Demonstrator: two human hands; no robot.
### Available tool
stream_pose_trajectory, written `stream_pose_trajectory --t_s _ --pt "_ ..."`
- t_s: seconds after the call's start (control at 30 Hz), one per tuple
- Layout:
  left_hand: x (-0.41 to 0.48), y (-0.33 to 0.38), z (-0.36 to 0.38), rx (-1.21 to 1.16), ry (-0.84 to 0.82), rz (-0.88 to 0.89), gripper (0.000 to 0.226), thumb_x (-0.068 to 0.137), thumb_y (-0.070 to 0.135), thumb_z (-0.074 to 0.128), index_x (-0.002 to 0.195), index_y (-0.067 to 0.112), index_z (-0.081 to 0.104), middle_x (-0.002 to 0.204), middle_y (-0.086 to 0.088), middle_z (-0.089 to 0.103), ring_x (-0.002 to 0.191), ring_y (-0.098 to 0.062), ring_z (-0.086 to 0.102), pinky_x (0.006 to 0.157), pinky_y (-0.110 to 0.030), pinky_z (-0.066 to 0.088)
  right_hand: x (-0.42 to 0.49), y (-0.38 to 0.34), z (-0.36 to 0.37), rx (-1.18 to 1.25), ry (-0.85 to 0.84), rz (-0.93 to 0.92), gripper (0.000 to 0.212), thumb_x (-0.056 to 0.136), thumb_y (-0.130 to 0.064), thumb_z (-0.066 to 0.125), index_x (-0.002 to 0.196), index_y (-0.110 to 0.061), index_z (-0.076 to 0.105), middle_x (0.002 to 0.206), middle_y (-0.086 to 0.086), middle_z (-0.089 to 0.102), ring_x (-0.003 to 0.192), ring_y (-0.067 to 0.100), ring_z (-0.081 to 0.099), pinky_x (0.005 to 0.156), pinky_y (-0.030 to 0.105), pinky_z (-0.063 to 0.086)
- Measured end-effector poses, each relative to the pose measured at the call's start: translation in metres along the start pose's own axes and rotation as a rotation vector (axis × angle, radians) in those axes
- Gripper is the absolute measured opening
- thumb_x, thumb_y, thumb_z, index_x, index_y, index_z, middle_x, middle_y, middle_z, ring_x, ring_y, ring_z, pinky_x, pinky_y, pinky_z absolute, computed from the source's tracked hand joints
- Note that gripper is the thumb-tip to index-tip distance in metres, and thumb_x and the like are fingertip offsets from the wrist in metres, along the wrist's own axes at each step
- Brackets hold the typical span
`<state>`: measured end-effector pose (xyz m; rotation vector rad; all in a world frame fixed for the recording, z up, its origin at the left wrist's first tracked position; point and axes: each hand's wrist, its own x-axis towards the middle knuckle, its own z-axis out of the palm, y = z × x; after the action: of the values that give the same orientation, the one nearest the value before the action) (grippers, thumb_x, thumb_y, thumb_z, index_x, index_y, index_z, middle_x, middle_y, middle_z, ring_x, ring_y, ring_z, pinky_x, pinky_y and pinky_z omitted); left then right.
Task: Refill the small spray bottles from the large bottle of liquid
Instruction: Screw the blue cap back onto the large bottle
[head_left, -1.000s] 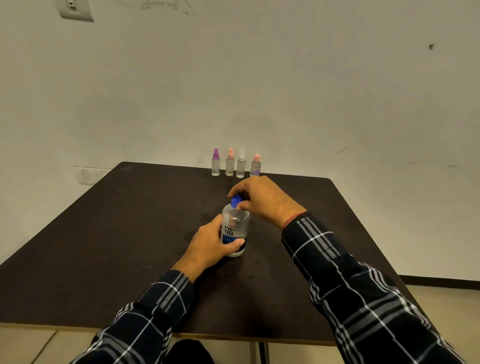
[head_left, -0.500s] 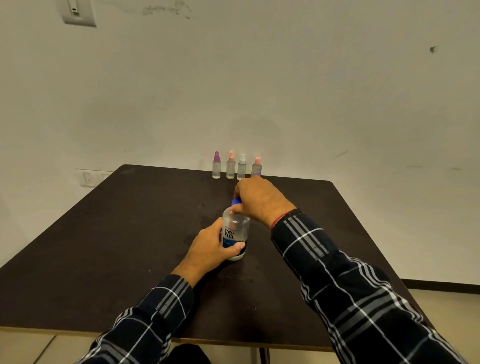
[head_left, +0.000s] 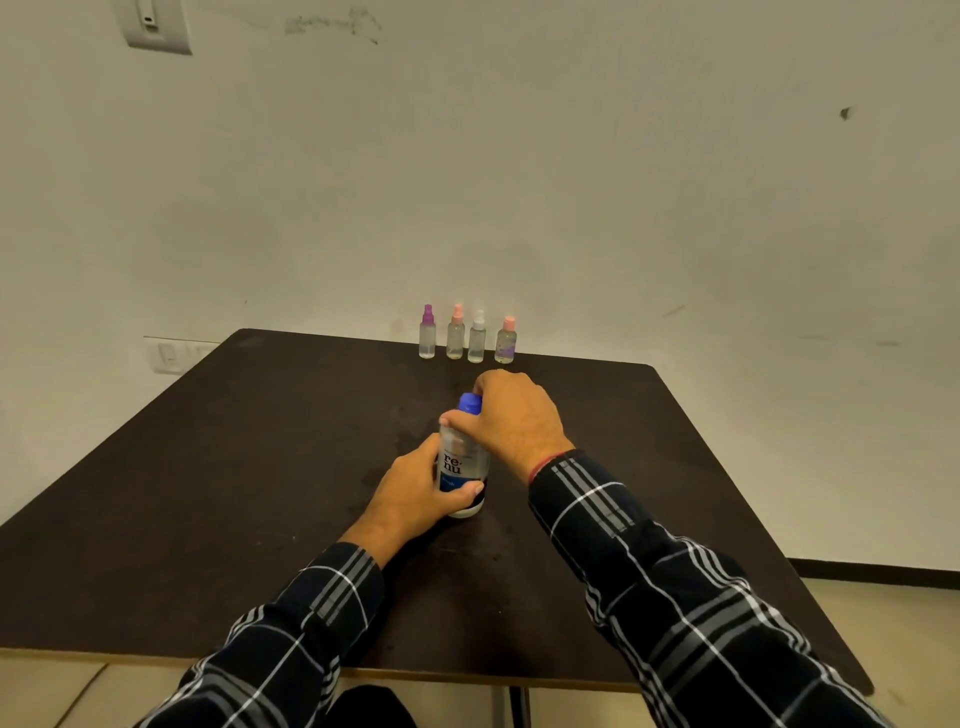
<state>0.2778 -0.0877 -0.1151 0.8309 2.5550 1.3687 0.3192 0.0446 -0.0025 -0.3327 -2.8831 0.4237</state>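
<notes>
My left hand wraps the large clear plastic bottle with the blue label, upright mid-way across the dark brown table. My right hand pinches its blue cap.

Risk: a slack left grip lets the bottle spin or tip, spilling liquid.

4 small clear spray bottles stand well apart at the far edge, and only my right hand lies between.

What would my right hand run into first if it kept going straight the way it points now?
The blue cap of the large bottle: the right hand holds it in its grip. Past that, the line seems to head toward the small spray bottles at the table's far edge, though depth is unclear.
</notes>
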Motion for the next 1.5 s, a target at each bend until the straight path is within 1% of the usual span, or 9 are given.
stream_pose_trajectory --t_s 0.17,0.3,0.5,0.77,0.93,1.17,1.3,1.4,1.5 --pt "-0.003 0.004 -0.002 0.002 0.004 -0.005 0.068 0.083 0.037 0.081 0.141 0.03 0.047 0.112 0.022 0.059 0.1 0.002 0.058 0.082 -0.013 0.045 -0.011 0.021 -0.001 0.346 -0.129 0.057 0.071 0.076 -0.059 0.077 0.128 -0.015 0.057 0.107 -0.003 0.063 0.096 0.011 0.06 0.083 0.028 0.054" --pt "-0.003 -0.001 0.001 -0.029 0.034 0.002 0.06 0.08 0.036 0.084 0.132 0.031 0.055 0.108 0.018 0.068 0.097 0.002 0.066 0.078 -0.014 0.05 -0.028 0.041 0.019 0.521 -0.2 0.136 0.087 0.073 -0.058 0.079 0.143 -0.019 0.045 0.107 -0.003 0.06 0.095 0.009 0.059 0.076 0.022 0.048" --pt "-0.005 -0.003 0.007 -0.008 0.034 -0.013 0.057 0.077 0.027 0.084 0.126 0.029 0.056 0.101 0.016 0.067 0.092 0.0 0.065 0.073 -0.015 0.048 -0.041 0.036 0.058 0.725 -0.141 0.152 0.051 0.078 -0.038 0.082 0.119 -0.028 0.053 0.105 -0.017 0.059 0.1 0.002 0.06 0.071 0.012 0.044" --pt "0.004 0.0 0.012 -0.044 0.009 -0.031 0.062 0.075 0.023 0.087 0.129 0.029 0.056 0.112 0.016 0.068 0.103 -0.003 0.065 0.088 -0.021 0.052 -0.034 0.042 0.068 0.777 -0.08 0.148 0.06 0.075 -0.031 0.086 0.123 -0.03 0.05 0.114 -0.015 0.059 0.105 0.003 0.057 0.081 0.015 0.045" --pt "0.02 0.007 0.025 -0.073 0.003 0.008 0.054 0.076 0.024 0.085 0.122 0.033 0.057 0.103 0.018 0.069 0.093 0.0 0.067 0.08 -0.017 0.053 -0.024 0.061 0.063 0.756 -0.054 0.146 0.056 0.076 -0.029 0.085 0.122 -0.028 0.053 0.106 -0.017 0.06 0.094 -0.005 0.057 0.069 0.01 0.043" --pt "0.087 0.0 0.01 0.037 -0.256 0.158 0.072 0.082 0.037 0.084 0.144 0.037 0.047 0.131 0.028 0.056 0.114 0.019 0.054 0.098 -0.007 0.042 0.02 0.105 0.044 0.703 0.068 0.169 0.05 0.075 -0.032 0.086 0.114 -0.029 0.054 0.097 -0.022 0.056 0.09 -0.006 0.057 0.063 0.004 0.042" --pt "0.151 -0.024 -0.022 0.109 0.08 0.097 0.047 0.093 0.024 0.072 0.138 0.025 0.058 0.123 0.007 0.069 0.108 -0.004 0.066 0.102 -0.034 0.055 0.07 0.144 0.029 0.706 0.148 0.213 0.051 0.077 -0.032 0.084 0.117 -0.025 0.053 0.109 -0.011 0.06 0.098 0.005 0.058 0.072 0.008 0.042" --pt "0.198 -0.038 -0.041 0.15 0.363 0.033 0.036 0.095 0.021 0.07 0.13 0.017 0.062 0.113 0.001 0.069 0.099 -0.013 0.067 0.095 -0.039 0.057 0.114 0.18 0.027 0.663 0.184 0.255 0.06 0.079 -0.032 0.083 0.128 -0.016 0.054 0.123 0.0 0.063 0.104 0.01 0.057 0.088 0.021 0.045" --pt "0.248 -0.056 -0.049 0.136 0.464 -0.039 0.048 0.092 0.021 0.074 0.135 0.014 0.055 0.122 -0.005 0.064 0.102 -0.021 0.066 0.093 -0.038 0.055 0.161 0.215 0.029 0.615 0.19 0.309 0.063 0.079 -0.033 0.083 0.131 -0.012 0.052 0.13 0.007 0.062 0.115 0.021 0.06 0.092 0.027 0.045"
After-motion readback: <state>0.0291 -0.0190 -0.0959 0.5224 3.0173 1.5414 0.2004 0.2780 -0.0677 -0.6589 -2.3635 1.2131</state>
